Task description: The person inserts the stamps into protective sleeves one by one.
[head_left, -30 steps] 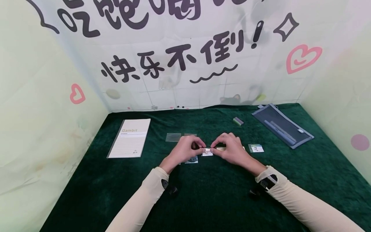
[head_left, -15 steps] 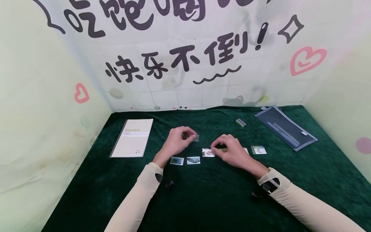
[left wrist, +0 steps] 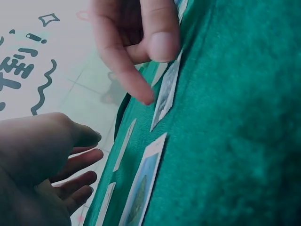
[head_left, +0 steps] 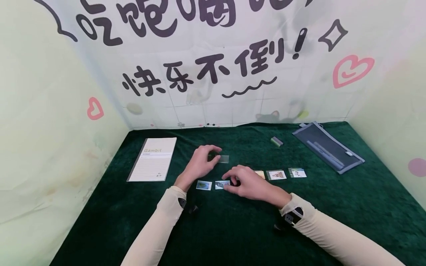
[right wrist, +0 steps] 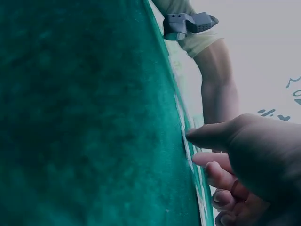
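My right hand (head_left: 249, 184) reaches over a small blue-grey picture stamp (head_left: 220, 183), thumb and index finger apart at its edges. In the left wrist view that stamp (left wrist: 166, 94) shows a perforated border, and the right index fingertip (left wrist: 146, 98) is right beside it. Another stamp (head_left: 203, 185), blue and green, lies to its left. My left hand (head_left: 200, 164) hovers behind the stamps, fingers relaxed, close to a clear sleeve (head_left: 224, 159). The left wrist view shows nothing between the fingers of this left hand (left wrist: 47, 160).
Sleeved picture stamps, one (head_left: 277, 175) and another (head_left: 298, 172), lie in a row on the right. Behind are a small eraser-like block (head_left: 276, 141) and a mesh zip pouch (head_left: 327, 149) with pens. A notebook (head_left: 153, 159) lies at the left on the green cloth (head_left: 233, 229).
My left hand let go of the sleeved stamp and moved back-left to the clear sleeve. My right hand has left the sleeved stamp and moved left to the blue-grey stamp.
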